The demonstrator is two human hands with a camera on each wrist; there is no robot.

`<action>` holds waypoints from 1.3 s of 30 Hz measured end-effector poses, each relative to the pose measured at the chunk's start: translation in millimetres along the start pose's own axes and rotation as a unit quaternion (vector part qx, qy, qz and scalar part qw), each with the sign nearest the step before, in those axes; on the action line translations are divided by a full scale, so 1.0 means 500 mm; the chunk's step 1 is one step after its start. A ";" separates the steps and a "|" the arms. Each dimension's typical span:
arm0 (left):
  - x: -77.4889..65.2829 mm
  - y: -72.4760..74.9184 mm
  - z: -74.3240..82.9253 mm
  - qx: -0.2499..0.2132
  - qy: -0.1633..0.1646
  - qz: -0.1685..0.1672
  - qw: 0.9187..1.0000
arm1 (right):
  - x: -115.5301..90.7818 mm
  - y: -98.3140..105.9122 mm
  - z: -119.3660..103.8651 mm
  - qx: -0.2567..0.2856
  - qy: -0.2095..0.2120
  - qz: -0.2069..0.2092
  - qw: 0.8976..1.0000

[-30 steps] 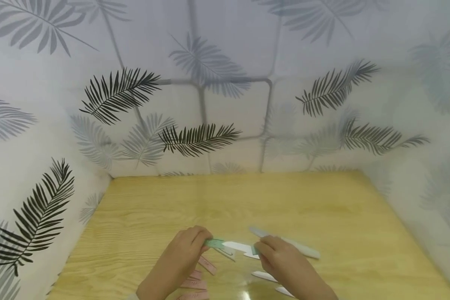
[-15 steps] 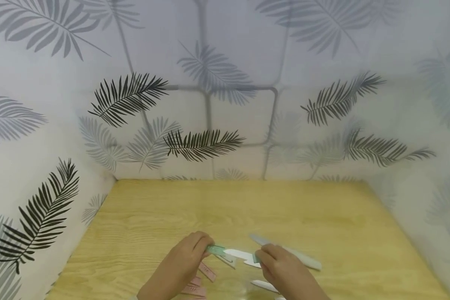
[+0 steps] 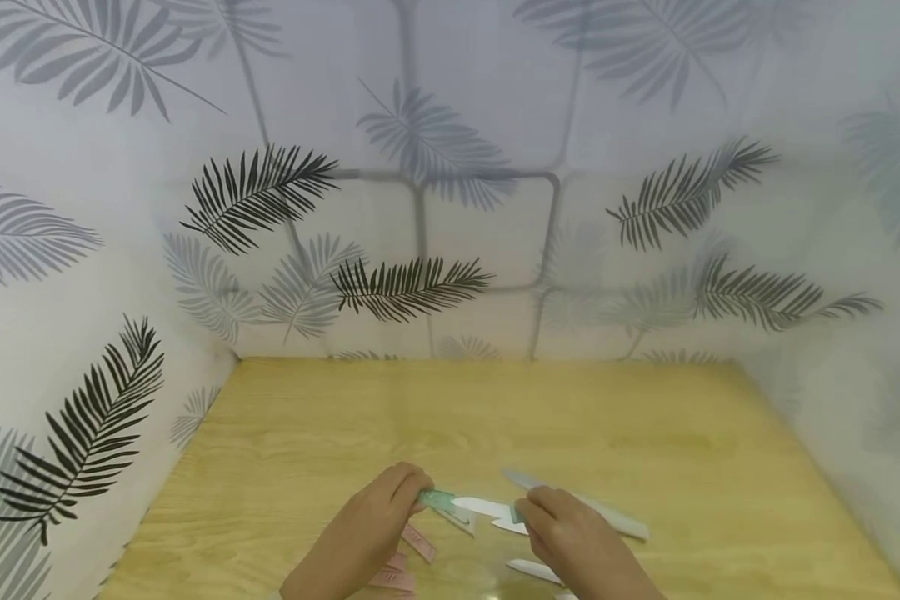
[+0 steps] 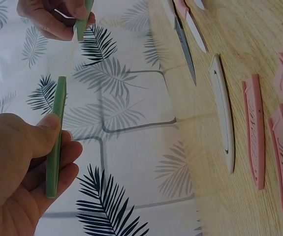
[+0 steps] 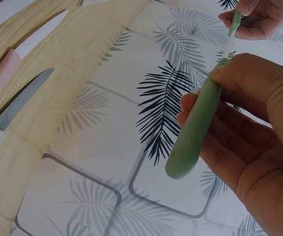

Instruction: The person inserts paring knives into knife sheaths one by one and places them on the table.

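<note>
My left hand (image 3: 371, 525) pinches a green knife sheath (image 4: 55, 142) between thumb and fingers. My right hand (image 3: 573, 533) grips the green handle (image 5: 195, 128) of a ceramic knife, its white blade (image 3: 482, 507) pointing left. In the head view the blade's tip is right at the sheath's near end, in line with it. Both are held up over the table, as the left wrist view shows. Below the hands lie a white sheath (image 4: 222, 113) and a grey-bladed knife (image 5: 23, 101) with a white handle.
Several pink sheaths (image 4: 254, 132) marked CERAMIC lie on the wooden table (image 3: 435, 408) by my left hand. Near my right forearm are white-bladed knives (image 3: 532, 571), one with a pink handle (image 5: 1, 69). A leaf-patterned curtain (image 3: 487, 233) surrounds the table's back and sides.
The head view has shifted slightly, moving the scene down and to the right. Both hands keep their grip, and the blade tip stays at the sheath's end.
</note>
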State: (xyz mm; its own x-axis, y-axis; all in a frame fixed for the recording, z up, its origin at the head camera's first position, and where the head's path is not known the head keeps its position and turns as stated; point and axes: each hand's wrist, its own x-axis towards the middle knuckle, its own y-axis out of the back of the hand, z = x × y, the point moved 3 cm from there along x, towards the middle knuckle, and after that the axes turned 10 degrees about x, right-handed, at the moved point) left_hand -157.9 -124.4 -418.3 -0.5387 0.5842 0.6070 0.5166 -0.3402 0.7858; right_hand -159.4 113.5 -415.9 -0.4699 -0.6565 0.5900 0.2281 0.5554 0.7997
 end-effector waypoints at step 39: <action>0.018 -0.007 0.029 -0.017 -0.009 -0.008 1.000 | 0.025 0.006 -0.021 -0.001 -0.020 -0.031 0.999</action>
State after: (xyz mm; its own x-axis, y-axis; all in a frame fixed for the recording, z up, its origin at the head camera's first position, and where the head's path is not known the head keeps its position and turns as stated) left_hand -155.1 -107.4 -417.4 -0.5349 0.6023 0.5925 0.4851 -0.3553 0.7990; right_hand -155.7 101.7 -404.7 -0.5169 -0.6692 0.5338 0.1986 0.5128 0.8352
